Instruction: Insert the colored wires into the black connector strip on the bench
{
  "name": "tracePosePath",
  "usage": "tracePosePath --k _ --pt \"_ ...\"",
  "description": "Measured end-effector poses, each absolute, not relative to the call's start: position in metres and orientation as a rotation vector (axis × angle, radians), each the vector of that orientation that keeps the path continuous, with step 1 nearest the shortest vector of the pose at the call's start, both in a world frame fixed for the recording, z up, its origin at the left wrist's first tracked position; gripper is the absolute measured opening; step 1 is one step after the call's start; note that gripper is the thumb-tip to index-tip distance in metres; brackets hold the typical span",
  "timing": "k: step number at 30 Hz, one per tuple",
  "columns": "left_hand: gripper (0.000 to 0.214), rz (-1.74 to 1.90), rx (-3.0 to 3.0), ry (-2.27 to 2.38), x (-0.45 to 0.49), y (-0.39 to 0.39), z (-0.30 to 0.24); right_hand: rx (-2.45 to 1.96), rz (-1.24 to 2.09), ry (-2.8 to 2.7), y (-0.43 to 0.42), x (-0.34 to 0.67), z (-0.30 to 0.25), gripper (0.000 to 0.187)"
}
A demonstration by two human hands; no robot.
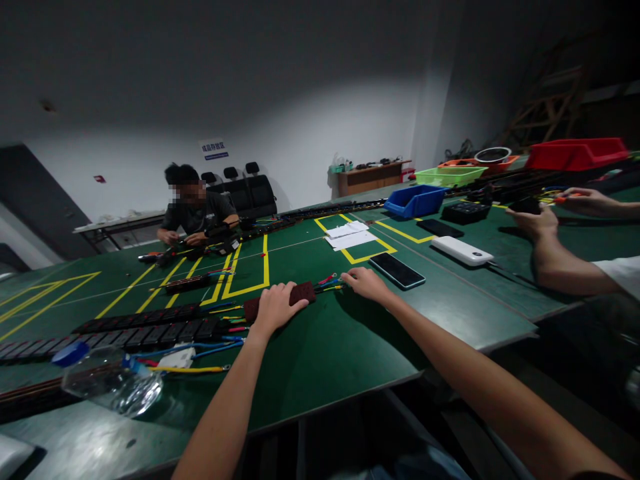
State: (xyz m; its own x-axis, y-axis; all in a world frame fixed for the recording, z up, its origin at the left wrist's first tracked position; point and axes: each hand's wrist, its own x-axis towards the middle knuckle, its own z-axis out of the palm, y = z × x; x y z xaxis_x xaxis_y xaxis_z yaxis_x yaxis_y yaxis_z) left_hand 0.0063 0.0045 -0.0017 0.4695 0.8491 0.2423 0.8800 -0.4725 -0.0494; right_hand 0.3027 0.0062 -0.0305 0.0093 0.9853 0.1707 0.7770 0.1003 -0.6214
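- Our left hand (pixel 277 308) grips strip (pixel 306 292) under palm.
- Our right hand (pixel 369 285) pinches strip's wires (pixel 330 284).
- Beyond right hand: blue bin (pixel 413 204), contents unclear.
- Left of left hand: capped bottle (pixel 107 383).

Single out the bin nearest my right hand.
The blue bin: it sits closest to your right hand, while the green bin, orange bin and red bin lie farther off.

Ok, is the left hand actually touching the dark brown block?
Touching. The head view shows the left hand laid across the dark brown block, with no gap between them and the block showing on both sides of the hand.
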Motion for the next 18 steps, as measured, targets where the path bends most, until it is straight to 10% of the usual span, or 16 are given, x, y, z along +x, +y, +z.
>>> tracePosePath --k 18 --pt "0.064 -0.277 -2.512 -1.485 0.0058 0.0062 -0.0046 -1.38 0.846 -1.753 0.0061 0.2929 -0.0325 0.053"
